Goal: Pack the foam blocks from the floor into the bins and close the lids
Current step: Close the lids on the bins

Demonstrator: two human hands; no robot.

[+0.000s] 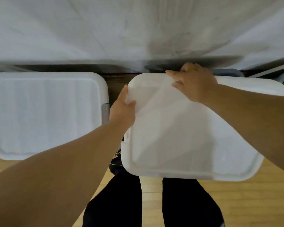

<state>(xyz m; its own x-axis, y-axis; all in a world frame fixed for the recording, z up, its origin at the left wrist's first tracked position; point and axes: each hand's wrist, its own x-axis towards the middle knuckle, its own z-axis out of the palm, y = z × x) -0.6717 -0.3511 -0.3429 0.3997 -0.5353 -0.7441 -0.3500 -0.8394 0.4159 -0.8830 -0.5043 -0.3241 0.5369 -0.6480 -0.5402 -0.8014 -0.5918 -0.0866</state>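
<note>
Views: 1, head-worn, wide-angle.
Position: sat at the person's head, above both forearms, which entered from the 2 bottom corners.
Facing: looked forward and steeply down; the legs (187,202) and wooden floor (236,202) filled the bottom edge, and a white surface (138,30) filled the top.
Nearness: close, within the arms' reach; left hand (121,110) and right hand (193,82) sat mid-frame on the white lid (179,136), which took up centre-right.
Coverage: closed bin (46,112) at left, cut by the frame edge.
Distortion: straight edges bowed toward the borders; upper part streaked and blurred.
</note>
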